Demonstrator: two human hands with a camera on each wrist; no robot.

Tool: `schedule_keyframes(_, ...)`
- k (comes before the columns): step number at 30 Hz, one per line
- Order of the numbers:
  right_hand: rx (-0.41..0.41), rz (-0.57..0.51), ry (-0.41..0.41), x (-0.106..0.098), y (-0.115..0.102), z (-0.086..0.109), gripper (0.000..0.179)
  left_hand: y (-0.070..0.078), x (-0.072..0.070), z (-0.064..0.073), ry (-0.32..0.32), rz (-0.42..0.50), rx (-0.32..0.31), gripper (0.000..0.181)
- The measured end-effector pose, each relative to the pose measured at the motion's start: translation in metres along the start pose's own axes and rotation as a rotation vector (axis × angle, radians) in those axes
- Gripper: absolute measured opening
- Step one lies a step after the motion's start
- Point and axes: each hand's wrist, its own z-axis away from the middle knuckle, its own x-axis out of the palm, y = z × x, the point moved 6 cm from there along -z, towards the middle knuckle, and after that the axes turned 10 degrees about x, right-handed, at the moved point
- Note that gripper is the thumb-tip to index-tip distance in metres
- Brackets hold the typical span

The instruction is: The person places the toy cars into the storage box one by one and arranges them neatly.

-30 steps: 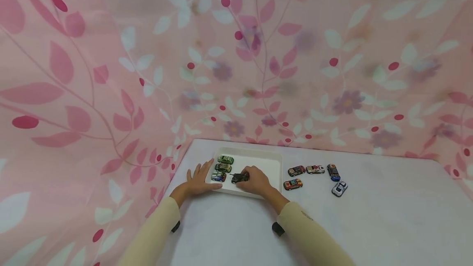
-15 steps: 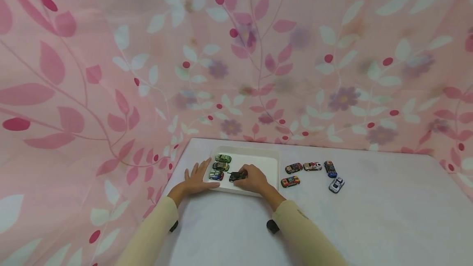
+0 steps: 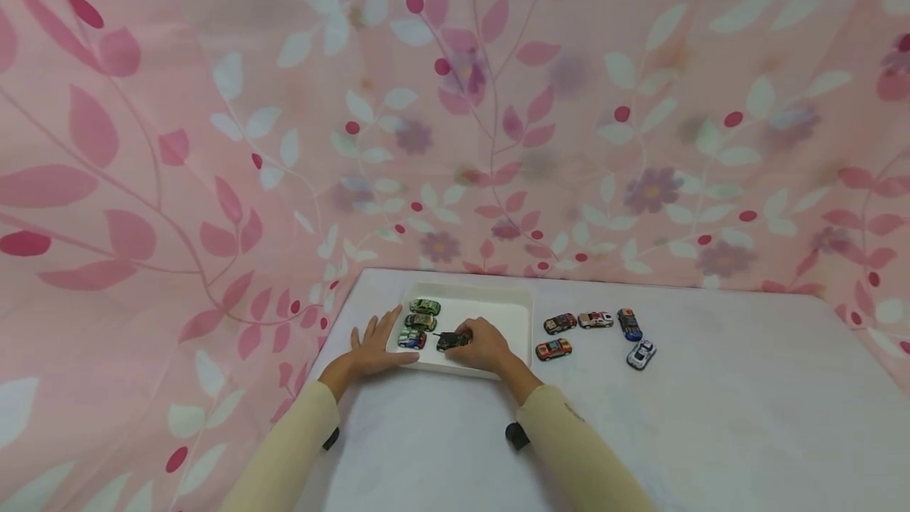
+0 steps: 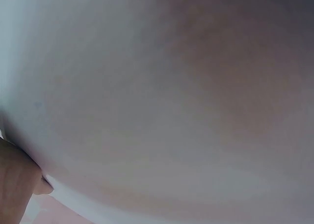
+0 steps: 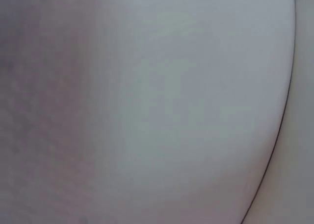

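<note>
While the right hand (image 3: 482, 344) pinches a black toy (image 3: 449, 341) between thumb and curled fingers, the left hand (image 3: 377, 346) lies with fingers spread wide along the left wall of a white tray (image 3: 508, 330), its thumb at the near rim. Smooth and shallow, the tray is rectangular with rounded corners. The black toy is inside it, toward the near wall; its body looks dark and chunky, with a thin rod pointing left. Whether its underside touches the tray floor, I cannot tell. Along the tray's left wall sit a bright green car (image 3: 425, 306), a dark green car (image 3: 421, 322) and a white-and-blue car (image 3: 412, 339), in a column. Right of the tray are an orange car (image 3: 554, 349), a dark car (image 3: 560, 323), a white-and-red car (image 3: 596, 320), a blue car (image 3: 629, 324) and a silver car (image 3: 641, 355), all glossy. Their printed markings are too small to read. Behind the tray hangs pink leaf-patterned cloth (image 3: 569, 141).
</note>
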Motion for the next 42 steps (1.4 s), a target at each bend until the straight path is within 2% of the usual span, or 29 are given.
schedule_keyframes(4,-0.004,-0.009,0.008,-0.003,-0.003,0.0,0.046,0.0,-0.001,-0.001,-0.001,0.006,-0.003,0.116)
schedule_keyframes(11,0.032,-0.01,-0.023,-0.001,-0.001,0.004,0.047,0.005,-0.002,0.004,-0.036,-0.011,-0.01,0.117)
schedule_keyframes(17,-0.023,-0.048,-0.008,-0.009,-0.009,0.0,0.055,0.007,-0.012,-0.001,-0.004,-0.006,0.021,0.115)
schedule_keyframes(22,-0.053,-0.049,0.012,-0.016,-0.01,0.003,0.065,0.002,-0.01,-0.002,-0.013,-0.022,0.017,0.115)
schedule_keyframes(26,-0.112,-0.004,0.071,-0.031,-0.006,0.013,0.065,0.004,-0.005,-0.001,-0.006,-0.002,0.045,0.116)
schedule_keyframes(31,-0.184,0.07,0.211,-0.058,0.004,0.017,0.072,0.01,-0.005,0.0,0.017,0.023,0.086,0.114)
schedule_keyframes(36,-0.159,0.173,0.28,-0.077,0.022,0.019,0.09,0.008,-0.006,-0.002,0.002,0.013,0.072,0.115)
schedule_keyframes(42,-0.113,0.264,0.309,-0.099,0.045,0.022,0.092,0.004,-0.004,-0.009,-0.022,-0.004,0.057,0.114)
